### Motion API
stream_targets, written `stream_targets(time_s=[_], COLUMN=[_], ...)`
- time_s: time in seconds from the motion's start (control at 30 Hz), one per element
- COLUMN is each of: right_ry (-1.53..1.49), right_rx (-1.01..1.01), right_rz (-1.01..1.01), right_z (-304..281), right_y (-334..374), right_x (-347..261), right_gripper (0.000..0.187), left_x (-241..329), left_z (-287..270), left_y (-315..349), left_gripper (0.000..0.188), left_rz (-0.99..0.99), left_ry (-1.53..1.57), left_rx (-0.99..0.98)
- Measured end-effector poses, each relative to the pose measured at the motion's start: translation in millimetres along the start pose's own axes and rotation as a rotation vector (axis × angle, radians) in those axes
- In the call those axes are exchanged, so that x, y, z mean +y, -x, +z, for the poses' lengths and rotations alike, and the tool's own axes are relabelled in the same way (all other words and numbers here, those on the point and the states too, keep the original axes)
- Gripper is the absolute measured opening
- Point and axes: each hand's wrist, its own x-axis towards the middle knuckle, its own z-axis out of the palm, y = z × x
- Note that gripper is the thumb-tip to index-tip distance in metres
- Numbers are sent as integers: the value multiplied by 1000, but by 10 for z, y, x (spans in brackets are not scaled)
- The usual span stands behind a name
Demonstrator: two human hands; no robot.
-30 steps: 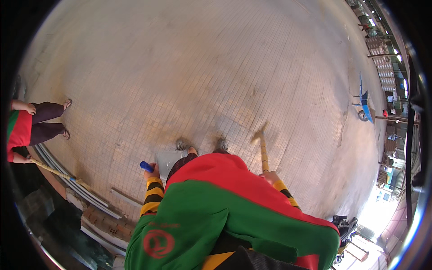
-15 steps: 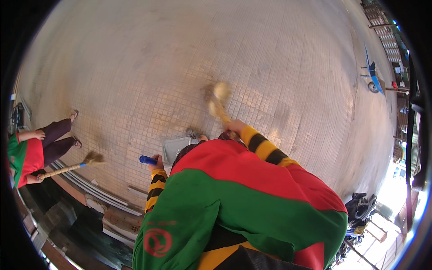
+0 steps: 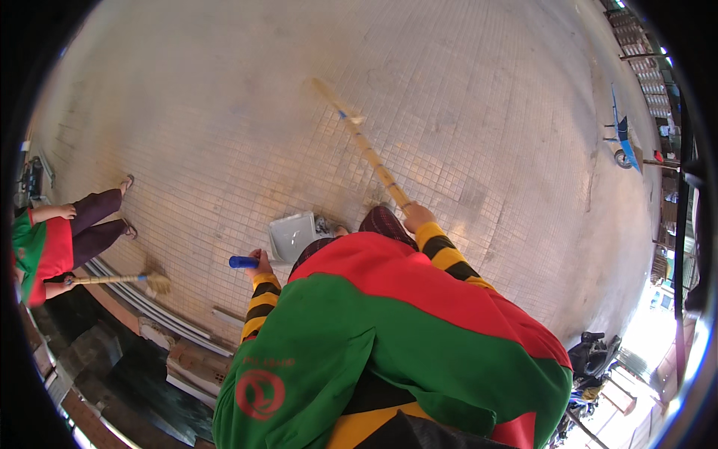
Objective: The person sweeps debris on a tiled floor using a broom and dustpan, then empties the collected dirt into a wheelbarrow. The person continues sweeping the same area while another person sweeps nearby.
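A pale dustpan [image 3: 292, 236] rests on the tiled floor [image 3: 486, 127], its shallow tray facing up, just beside the person's shoe [image 3: 322, 225]. The left hand [image 3: 261, 262], at the near left corner of the dustpan, is closed in a fist around a blue handle [image 3: 244, 262], whose rounded end sticks out on the side away from the tray. The fist hides how the handle meets the tray.

To the right of the dustpan, the right hand [image 3: 419, 217] grips the end of a long, straw-coloured broom [image 3: 370, 153]. Its banded stick slants away over the floor to a spot beyond the dustpan and slightly to its right, past a blue band; the far end is blurred, so whether it touches the floor cannot be told. Yellow-and-black striped sleeves [image 3: 262, 301] cover both forearms, and a red and green garment [image 3: 419, 273] fills the space on the near side of the dustpan.

Well to the left of the dustpan stands a co-worker in dark trousers [image 3: 97, 213]. The co-worker's lower hand [image 3: 69, 283] holds a second broom [image 3: 112, 280], its bristles toward the dustpan; the co-worker's upper hand [image 3: 63, 212] lies against the thigh. Long grey pipes [image 3: 153, 314] run between that broom and the near left side of the dustpan. A blue wheelbarrow [image 3: 624, 138] stands far to the dustpan's right.
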Motion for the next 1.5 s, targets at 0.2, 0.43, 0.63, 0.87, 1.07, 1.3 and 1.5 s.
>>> stream_targets(time_s=[0.2,0.43,0.63,0.87,1.07,1.3,1.5], right_ry=[-351,-1503,-1364,-288,-519,30,233], right_rx=[-83,-57,-411,-267,-519,-192,-145], right_rz=[302,832,750,-295,-164,-409,-134], right_z=[-20,-459,-1037,-1552,-2089,-2299,-2444], right_y=[234,-380,-1451,-2589,-2894,-3100,-2609], right_x=[1026,1479,1177,-508,-1909,-1135,483], right_gripper=[28,15,20,19,17,50,64], left_x=[143,662,991,1692,2326,2672,2917], left_z=[129,313,479,770,1133,1504,1956], left_y=[-32,-176,-146,-333,-273,-571,-886], left_gripper=[20,20,20,21,22,18,19], left_rz=[7,-4,-67,-82,-12,57,87], left_ry=[6,-52,60,59,50,71,67], left_rx=[-4,24,174,299,236,200,185])
